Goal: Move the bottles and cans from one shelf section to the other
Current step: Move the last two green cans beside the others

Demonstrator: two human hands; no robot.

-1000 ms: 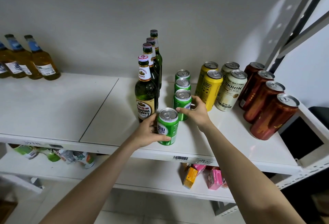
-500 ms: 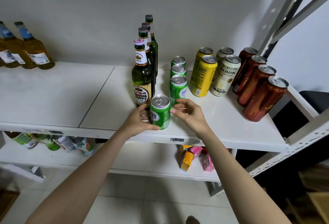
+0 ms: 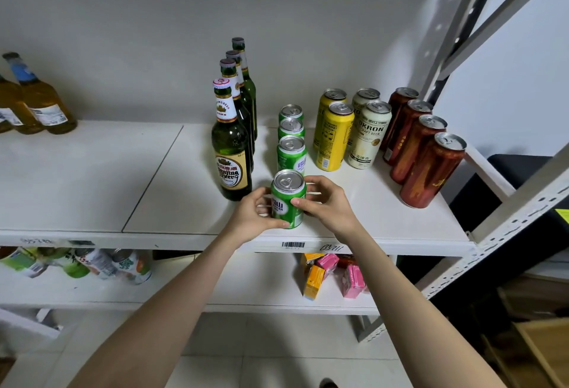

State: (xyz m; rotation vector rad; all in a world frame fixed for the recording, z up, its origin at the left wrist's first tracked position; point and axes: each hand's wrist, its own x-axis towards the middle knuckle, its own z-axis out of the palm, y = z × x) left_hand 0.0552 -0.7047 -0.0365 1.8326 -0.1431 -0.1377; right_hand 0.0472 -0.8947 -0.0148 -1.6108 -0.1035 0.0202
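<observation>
A green can (image 3: pixel 288 199) stands at the front of the right shelf section (image 3: pixel 385 221), at the head of a row of three more green cans (image 3: pixel 291 153). My left hand (image 3: pixel 254 218) wraps its left side and my right hand (image 3: pixel 326 203) grips its right side. Just left of it stands a row of green beer bottles (image 3: pixel 231 153). To the right are two yellow cans (image 3: pixel 334 138), two cream cans (image 3: pixel 369 135) and several dark red cans (image 3: pixel 431 169). The left shelf section (image 3: pixel 77 178) holds amber bottles (image 3: pixel 46 104) at its far left.
The grey wall runs behind the shelf. A metal upright with diagonal braces (image 3: pixel 508 212) frames the right end. The lower shelf (image 3: pixel 246 292) carries colourful cans (image 3: pixel 92 264) on the left and pink and orange cartons (image 3: pixel 335 273) on the right.
My right hand left the second green can and closed on the front can, so both hands hold it. The view shifted slightly left and down.
</observation>
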